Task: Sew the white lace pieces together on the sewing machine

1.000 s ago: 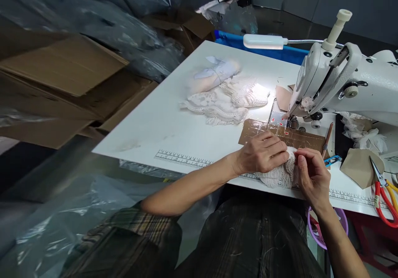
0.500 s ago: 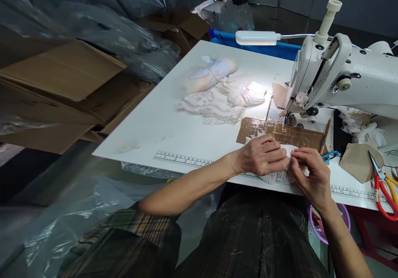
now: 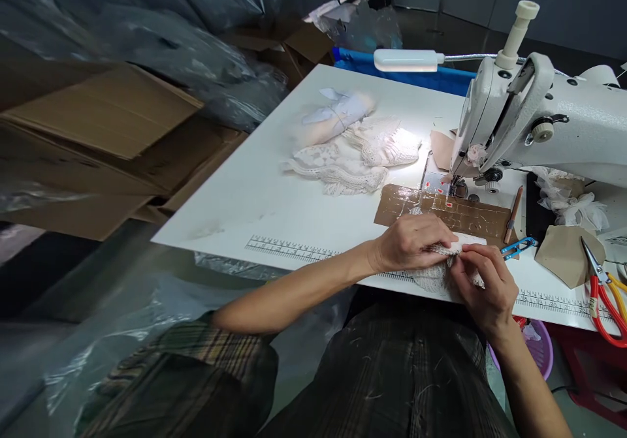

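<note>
At the table's front edge, my left hand (image 3: 416, 243) is closed on a piece of white lace fabric (image 3: 431, 277). Thumb and fingers of my right hand (image 3: 484, 281) pinch the same piece close beside it. Part of the lace hangs down below my hands over the printed ruler (image 3: 294, 249); the rest is covered by my fingers. Just beyond lies a brown taped plate (image 3: 401, 204), in front of the white sewing machine (image 3: 519, 118). More white lace pieces (image 3: 343, 157) lie in a heap left of the needle area.
To the right are blue thread snips (image 3: 520, 247), a brown pencil-like stick (image 3: 513, 215), a beige pattern piece (image 3: 563, 255) and red-handled pliers (image 3: 600, 294). A lamp (image 3: 406, 61) hangs over the table (image 3: 220, 196). Cardboard boxes (image 3: 102, 111) stand left; a purple basket (image 3: 541, 350) sits below.
The fingers of both hands have shifted on the lace, and its edge now shows gathered between them. My right hand has moved slightly down and left.
</note>
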{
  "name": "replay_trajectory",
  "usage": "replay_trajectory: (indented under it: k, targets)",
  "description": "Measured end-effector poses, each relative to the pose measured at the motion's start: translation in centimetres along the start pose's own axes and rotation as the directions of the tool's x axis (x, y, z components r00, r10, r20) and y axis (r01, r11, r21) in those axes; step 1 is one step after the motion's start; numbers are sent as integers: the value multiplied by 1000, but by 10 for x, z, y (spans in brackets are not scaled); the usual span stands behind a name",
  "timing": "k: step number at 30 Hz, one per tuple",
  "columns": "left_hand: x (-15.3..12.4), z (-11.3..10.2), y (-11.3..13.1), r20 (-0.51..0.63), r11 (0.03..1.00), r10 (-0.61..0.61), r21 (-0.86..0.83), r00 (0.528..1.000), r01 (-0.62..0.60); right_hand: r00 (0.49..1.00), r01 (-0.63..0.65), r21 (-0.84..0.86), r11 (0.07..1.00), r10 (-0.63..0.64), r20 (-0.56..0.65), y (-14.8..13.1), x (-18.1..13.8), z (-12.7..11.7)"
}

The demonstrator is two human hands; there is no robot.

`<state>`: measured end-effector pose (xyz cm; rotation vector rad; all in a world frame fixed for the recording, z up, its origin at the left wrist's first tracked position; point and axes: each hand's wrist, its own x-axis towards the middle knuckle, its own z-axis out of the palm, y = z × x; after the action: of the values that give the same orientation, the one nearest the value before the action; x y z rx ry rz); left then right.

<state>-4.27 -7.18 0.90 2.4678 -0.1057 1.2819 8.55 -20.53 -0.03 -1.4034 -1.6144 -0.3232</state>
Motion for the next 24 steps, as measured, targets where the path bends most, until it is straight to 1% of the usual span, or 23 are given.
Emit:
replay_trajectory:
  k: [2, 4, 6, 9, 11, 13, 15, 18, 24]
  targets:
    - [-2, 0, 0, -40, 994, -93, -68, 995, 90, 999, -9, -15, 1000, 9, -31, -1, -3, 3]
    - [-3, 1, -2, -71, 989, -127, -88, 989, 120, 999, -9, -18, 1000, 8, -36, -1, -5, 5]
    - [-3, 1, -3, -69, 994, -88, -71, 994, 83, 998, -46, 26, 999, 47, -33, 0, -7, 6]
    - [-2, 2, -6, -33, 1000, 22, 15, 999, -21, 990, -130, 107, 986, 135, -39, 2, -7, 5]
    - [-1, 3, -6, -16, 993, 84, 85, 996, -82, 991, -129, 101, 987, 131, -17, 2, -6, 4]
    - [-1, 2, -6, -4, 984, 120, 133, 993, -119, 994, -105, 65, 992, 104, 13, 2, -4, 4]
    - [-1, 2, -6, 0, 979, 128, 158, 992, -126, 995, -98, 41, 994, 97, 18, 2, -3, 4]
    - [-1, 1, -5, -13, 978, 125, 172, 992, -121, 996, -87, 34, 996, 87, -7, 1, -3, 4]
    - [-1, 2, -5, -22, 981, 107, 165, 994, -102, 999, -39, -28, 999, 39, -10, -1, -4, 3]
